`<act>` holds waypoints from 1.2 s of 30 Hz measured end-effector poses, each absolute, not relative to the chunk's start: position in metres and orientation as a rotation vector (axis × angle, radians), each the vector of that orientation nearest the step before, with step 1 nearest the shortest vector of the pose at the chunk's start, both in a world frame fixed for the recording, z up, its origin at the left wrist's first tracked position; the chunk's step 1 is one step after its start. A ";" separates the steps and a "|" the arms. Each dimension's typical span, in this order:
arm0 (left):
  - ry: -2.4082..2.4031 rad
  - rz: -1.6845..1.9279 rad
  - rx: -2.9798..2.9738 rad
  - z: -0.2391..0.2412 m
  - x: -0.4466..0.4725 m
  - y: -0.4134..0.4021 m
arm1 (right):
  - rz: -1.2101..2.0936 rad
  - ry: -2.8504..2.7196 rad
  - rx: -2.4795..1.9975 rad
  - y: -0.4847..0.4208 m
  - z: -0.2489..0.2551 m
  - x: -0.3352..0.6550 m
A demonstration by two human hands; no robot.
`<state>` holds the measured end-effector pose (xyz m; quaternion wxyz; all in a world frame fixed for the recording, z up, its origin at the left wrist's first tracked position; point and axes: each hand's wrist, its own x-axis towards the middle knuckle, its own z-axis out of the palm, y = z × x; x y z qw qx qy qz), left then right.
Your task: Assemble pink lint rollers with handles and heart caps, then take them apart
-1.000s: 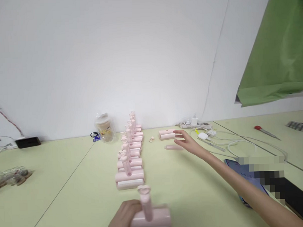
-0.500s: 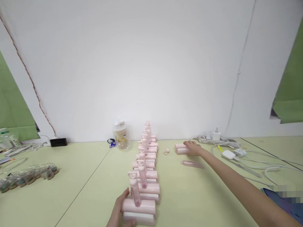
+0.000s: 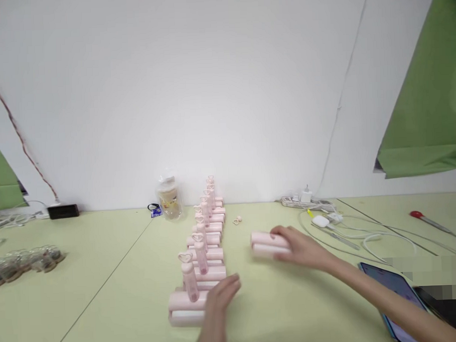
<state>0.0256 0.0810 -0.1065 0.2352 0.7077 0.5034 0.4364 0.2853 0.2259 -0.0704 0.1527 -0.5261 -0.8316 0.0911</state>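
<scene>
I'm looking at a small assembly workroom: a pale green bench (image 3: 85,275) against a bare white wall, a long row of identical pink lint rollers (image 3: 204,241), a power strip (image 3: 302,202) with chargers, and green cloth (image 3: 423,104) hung up.

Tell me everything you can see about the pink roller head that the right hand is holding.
The pink roller head is a short, pale pink cylinder-shaped piece, plastic by its look, lying on its side with a lengthwise groove or seam. It has no upright handle, unlike the row of assembled rollers to its left. The right hand grips its right end. It sits low over the green table; contact is unclear.
</scene>
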 end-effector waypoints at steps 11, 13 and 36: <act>1.093 0.770 1.659 -0.158 0.089 0.134 | 0.650 -2.475 -1.306 0.147 -0.087 0.288; 1.073 0.769 1.649 -0.159 0.085 0.134 | 0.636 -2.396 -1.309 0.174 -0.082 0.288; 1.068 0.823 1.733 -0.156 0.084 0.129 | 0.604 -2.157 -1.291 0.149 -0.053 0.303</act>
